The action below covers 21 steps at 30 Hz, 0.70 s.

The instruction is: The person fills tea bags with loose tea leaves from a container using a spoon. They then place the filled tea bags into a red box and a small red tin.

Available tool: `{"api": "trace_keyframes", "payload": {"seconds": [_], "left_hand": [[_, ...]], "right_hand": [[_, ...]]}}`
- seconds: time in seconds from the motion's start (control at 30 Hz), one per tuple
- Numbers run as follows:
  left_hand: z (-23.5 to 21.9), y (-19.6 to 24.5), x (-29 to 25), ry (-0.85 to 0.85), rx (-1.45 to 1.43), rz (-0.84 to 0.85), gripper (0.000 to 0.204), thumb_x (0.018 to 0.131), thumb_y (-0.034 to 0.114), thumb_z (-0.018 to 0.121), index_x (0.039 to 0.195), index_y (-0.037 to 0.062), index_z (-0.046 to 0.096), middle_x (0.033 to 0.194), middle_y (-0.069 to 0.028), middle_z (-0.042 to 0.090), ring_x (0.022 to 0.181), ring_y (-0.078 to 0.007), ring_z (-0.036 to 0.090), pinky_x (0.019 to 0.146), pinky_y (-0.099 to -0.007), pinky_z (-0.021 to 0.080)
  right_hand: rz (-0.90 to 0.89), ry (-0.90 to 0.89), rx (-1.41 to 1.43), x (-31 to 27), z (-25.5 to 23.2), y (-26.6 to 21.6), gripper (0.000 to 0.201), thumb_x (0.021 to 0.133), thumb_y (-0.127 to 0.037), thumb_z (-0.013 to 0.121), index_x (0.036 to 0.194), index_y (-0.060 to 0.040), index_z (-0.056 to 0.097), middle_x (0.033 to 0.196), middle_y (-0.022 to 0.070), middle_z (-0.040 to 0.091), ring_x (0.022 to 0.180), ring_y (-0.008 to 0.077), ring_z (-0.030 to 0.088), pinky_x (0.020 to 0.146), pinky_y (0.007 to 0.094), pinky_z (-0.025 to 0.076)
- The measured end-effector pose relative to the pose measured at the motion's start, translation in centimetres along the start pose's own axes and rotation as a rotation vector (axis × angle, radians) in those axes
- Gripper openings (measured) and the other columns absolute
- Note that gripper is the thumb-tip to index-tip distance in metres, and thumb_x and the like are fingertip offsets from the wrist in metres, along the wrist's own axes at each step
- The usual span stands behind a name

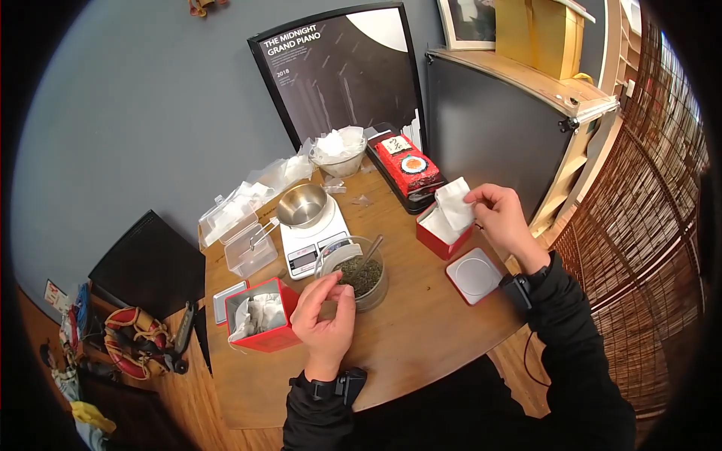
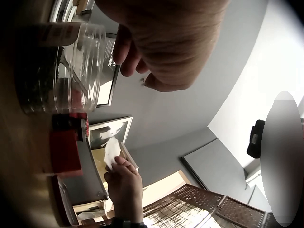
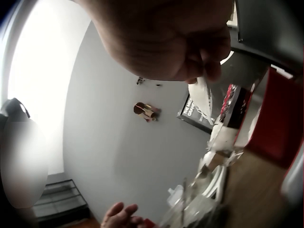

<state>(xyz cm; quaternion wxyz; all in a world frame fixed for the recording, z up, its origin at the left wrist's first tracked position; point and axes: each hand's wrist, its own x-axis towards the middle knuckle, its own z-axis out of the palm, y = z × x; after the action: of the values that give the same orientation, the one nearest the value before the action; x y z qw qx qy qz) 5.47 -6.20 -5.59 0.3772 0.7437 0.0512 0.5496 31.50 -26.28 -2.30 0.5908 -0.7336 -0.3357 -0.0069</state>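
My right hand (image 1: 502,221) pinches a white paper bag (image 1: 453,201) over the red tin (image 1: 442,233), where more white bags lie. In the right wrist view that bag (image 3: 201,99) hangs from the fingertips. My left hand (image 1: 326,319), fingers loosely bent and holding nothing visible, is at the near side of a clear jar (image 1: 374,295) of dark dried leaves with a spoon (image 1: 371,250) in it. Left of this hand stands another red tin (image 1: 280,340) with filled white bags (image 1: 259,314) inside. The left wrist view shows the jar (image 2: 88,71) beside the left hand (image 2: 166,42).
A scale (image 1: 336,223) with a metal bowl (image 1: 301,206) stands behind the jar. Beyond are a glass bowl (image 1: 338,164) of white bags, a red package (image 1: 410,165) on a black tray, and a clear plastic box (image 1: 250,252). A tin lid (image 1: 474,276) lies at the right.
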Motion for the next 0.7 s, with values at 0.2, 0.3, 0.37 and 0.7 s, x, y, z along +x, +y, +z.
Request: {"api": "trace_keyframes", "payload": {"seconds": [0.2, 0.3, 0.37, 0.7], "left_hand": [[0.0, -0.1, 0.1, -0.004, 0.019, -0.016, 0.029, 0.08, -0.008, 0.072, 0.108, -0.0023, 0.067, 0.103, -0.0148, 0.07, 0.074, -0.0135, 0.067, 0.069, -0.0248, 0.054], [0.0, -0.3, -0.1, 0.0, 0.019, -0.048, 0.028, 0.08, -0.007, 0.072, 0.108, -0.0025, 0.068, 0.102, -0.0134, 0.071, 0.071, -0.012, 0.065, 0.068, -0.0239, 0.052], [0.0, -0.4, -0.1, 0.005, 0.011, -0.067, 0.027, 0.08, -0.007, 0.072, 0.107, -0.0026, 0.068, 0.102, -0.0128, 0.071, 0.071, -0.0115, 0.064, 0.068, -0.0237, 0.052], [-0.1, -0.4, 0.0, 0.014, 0.018, -0.071, 0.026, 0.08, -0.007, 0.072, 0.106, -0.0024, 0.069, 0.101, -0.0124, 0.07, 0.069, -0.0107, 0.063, 0.067, -0.0231, 0.051]], "right_hand": [[0.013, -0.142, -0.385, 1.9, -0.9, 1.0, 0.017, 0.078, 0.002, 0.059, 0.09, 0.0022, 0.071, 0.074, 0.0183, 0.067, 0.069, 0.0284, 0.067, 0.067, 0.0377, 0.052], [0.004, -0.237, -0.433, 2.4, 0.2, 1.2, 0.016, 0.078, 0.002, 0.06, 0.089, 0.0017, 0.071, 0.077, 0.018, 0.069, 0.073, 0.0296, 0.068, 0.069, 0.0378, 0.053], [0.045, -0.284, -0.441, 2.6, 1.1, 1.1, 0.017, 0.077, 0.001, 0.06, 0.089, 0.0001, 0.073, 0.081, 0.0185, 0.07, 0.079, 0.032, 0.069, 0.073, 0.0391, 0.054], [-0.077, -0.343, -0.606, 2.9, 2.2, 0.8, 0.019, 0.078, 0.001, 0.059, 0.09, -0.0014, 0.074, 0.087, 0.0184, 0.072, 0.084, 0.0329, 0.07, 0.075, 0.0401, 0.054]]}}
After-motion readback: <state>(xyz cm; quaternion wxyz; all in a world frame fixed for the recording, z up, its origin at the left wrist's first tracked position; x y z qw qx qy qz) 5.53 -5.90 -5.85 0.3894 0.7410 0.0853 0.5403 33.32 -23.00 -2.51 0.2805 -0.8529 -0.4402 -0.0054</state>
